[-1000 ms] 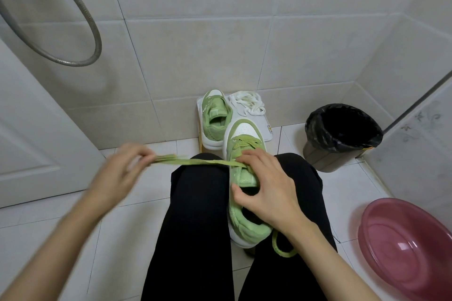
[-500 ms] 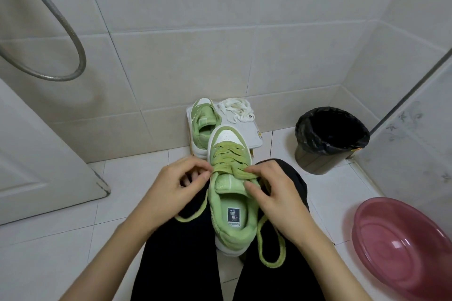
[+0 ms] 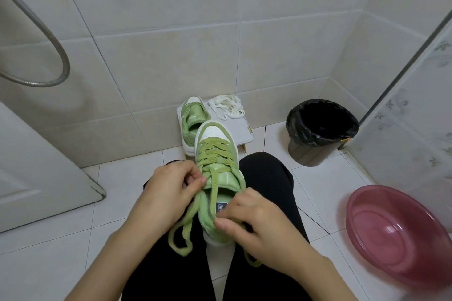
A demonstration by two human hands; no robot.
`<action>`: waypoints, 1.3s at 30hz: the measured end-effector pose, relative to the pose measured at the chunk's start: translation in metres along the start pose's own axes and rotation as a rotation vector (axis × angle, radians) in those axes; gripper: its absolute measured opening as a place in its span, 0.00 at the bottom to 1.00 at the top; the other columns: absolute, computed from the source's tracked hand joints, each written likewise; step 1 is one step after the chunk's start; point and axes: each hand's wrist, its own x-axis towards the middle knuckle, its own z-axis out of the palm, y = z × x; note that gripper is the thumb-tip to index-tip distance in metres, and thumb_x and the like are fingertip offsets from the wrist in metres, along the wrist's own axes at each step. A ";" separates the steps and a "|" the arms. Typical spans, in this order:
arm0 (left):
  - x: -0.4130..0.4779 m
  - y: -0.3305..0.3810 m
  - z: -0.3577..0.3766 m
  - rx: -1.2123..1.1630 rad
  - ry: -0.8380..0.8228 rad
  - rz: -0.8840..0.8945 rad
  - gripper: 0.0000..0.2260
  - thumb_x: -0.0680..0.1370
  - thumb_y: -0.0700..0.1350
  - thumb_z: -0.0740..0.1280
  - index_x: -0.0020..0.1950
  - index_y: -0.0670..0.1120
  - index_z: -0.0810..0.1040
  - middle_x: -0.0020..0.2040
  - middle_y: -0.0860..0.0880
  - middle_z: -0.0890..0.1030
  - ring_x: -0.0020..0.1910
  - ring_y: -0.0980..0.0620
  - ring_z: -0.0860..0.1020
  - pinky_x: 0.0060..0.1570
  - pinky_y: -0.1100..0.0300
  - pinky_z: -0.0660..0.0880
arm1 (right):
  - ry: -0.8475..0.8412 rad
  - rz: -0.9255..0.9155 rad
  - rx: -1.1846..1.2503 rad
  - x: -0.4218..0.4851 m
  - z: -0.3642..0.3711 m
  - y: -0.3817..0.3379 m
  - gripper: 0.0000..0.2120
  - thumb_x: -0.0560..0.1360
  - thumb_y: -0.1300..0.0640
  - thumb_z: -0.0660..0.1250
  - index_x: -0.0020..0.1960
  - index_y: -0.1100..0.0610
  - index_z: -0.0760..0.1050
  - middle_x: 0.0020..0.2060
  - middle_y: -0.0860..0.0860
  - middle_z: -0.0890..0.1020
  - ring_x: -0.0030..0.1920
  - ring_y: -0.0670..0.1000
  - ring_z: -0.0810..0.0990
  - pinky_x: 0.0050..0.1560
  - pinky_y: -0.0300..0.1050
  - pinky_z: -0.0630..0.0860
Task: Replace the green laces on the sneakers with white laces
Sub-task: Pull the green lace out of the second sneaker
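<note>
Right hand [image 3: 252,225] has dropped to the sneaker [image 3: 221,177] heel, curled round it; left hand [image 3: 171,190] pinches the fuzzy, flat green lace [image 3: 209,154].

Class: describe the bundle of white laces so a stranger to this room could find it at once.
At the foot of the tiled back wall stands a small white stool, left of the bin with the black liner. On its far right corner lies the loose heap of white laces, beside a green sneaker; it alone there is pale, tangled and stringy.
</note>
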 end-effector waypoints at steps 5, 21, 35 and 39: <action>-0.004 0.023 -0.003 -0.169 -0.272 0.071 0.07 0.75 0.47 0.70 0.37 0.52 0.76 0.30 0.57 0.75 0.30 0.62 0.72 0.33 0.71 0.67 | 0.402 0.259 0.165 0.020 -0.019 0.027 0.11 0.78 0.52 0.64 0.45 0.56 0.82 0.43 0.47 0.80 0.48 0.50 0.76 0.53 0.48 0.72; 0.022 -0.001 0.052 -0.283 -0.034 -0.115 0.31 0.70 0.52 0.74 0.70 0.58 0.66 0.72 0.57 0.56 0.65 0.60 0.61 0.60 0.65 0.59 | 0.094 0.360 0.291 0.070 -0.025 0.046 0.05 0.79 0.56 0.63 0.44 0.53 0.71 0.39 0.46 0.76 0.35 0.39 0.70 0.38 0.32 0.66; -0.011 -0.001 0.060 -0.280 0.017 -0.003 0.33 0.70 0.50 0.74 0.71 0.58 0.64 0.66 0.69 0.51 0.64 0.65 0.60 0.58 0.63 0.64 | -0.341 0.362 0.105 0.070 -0.049 0.022 0.12 0.74 0.54 0.67 0.34 0.53 0.70 0.30 0.48 0.73 0.32 0.46 0.70 0.34 0.43 0.66; -0.008 -0.004 0.059 -0.297 0.040 -0.010 0.32 0.70 0.49 0.75 0.71 0.55 0.65 0.69 0.63 0.53 0.61 0.70 0.57 0.58 0.68 0.61 | -0.086 0.224 0.349 0.045 -0.036 0.040 0.05 0.75 0.59 0.70 0.42 0.52 0.77 0.40 0.52 0.80 0.41 0.46 0.76 0.49 0.48 0.74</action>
